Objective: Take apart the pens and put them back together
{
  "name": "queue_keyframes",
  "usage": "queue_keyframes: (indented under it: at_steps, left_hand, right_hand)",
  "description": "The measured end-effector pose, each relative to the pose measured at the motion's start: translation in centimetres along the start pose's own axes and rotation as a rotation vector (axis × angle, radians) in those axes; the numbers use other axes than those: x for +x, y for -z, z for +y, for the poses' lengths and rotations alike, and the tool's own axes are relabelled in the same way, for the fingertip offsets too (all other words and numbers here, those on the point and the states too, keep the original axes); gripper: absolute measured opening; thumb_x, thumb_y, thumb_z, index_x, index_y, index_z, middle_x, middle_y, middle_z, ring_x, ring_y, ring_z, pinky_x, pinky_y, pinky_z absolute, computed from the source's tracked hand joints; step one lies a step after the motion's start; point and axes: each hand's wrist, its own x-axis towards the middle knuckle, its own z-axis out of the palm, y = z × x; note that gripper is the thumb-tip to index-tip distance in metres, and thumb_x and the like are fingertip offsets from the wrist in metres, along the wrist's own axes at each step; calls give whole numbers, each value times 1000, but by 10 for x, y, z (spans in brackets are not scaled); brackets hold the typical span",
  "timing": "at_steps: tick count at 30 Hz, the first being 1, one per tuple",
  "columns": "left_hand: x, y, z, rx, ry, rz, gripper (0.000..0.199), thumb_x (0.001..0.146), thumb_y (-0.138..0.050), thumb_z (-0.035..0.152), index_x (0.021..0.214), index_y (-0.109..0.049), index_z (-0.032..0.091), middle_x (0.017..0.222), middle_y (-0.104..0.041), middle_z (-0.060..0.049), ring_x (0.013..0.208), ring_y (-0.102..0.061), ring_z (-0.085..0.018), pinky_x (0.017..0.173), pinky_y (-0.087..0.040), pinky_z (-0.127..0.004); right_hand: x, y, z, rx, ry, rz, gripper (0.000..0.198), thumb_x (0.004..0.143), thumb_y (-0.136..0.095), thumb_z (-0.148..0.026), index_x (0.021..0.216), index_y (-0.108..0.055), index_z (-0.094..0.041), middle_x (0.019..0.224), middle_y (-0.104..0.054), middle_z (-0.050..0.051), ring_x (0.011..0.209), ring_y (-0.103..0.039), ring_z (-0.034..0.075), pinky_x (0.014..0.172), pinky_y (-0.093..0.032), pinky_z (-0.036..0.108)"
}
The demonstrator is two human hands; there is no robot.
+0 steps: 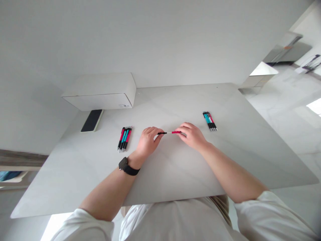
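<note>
My left hand (147, 142) pinches the black grip section (162, 133) of a pen between thumb and fingers. Opposite it, my right hand (192, 135) is closed on the red barrel (176, 132) of the same pen. A thin pale stretch, which looks like the refill, shows between the two parts. The pen lies level, just over the white table. Left of my left hand is a group of red and teal pens (124, 139) with black grips. Beyond my right hand lies another group of teal and red pens (210, 121), side by side.
A white box (100, 100) stands against the wall at the table's back left. In front of it lies a dark-screened phone (92, 120). The white table (170, 177) ends close to my body and has a floor drop on its right.
</note>
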Motion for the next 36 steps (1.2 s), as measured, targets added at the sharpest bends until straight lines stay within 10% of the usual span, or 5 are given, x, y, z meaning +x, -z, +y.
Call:
queue_keyframes:
  at_steps: [36]
  left_hand:
    - [0,0,2,-68,-70,-27,18,99,-66,36,114,-70,27,109,-76,-5,104,-69,-24,103,-50,-44]
  right_hand:
    - [-1,-9,-12,129,10,-148,21,104,-57,-25,115,-74,-29,104,-77,5,96,-71,22,87,-54,36]
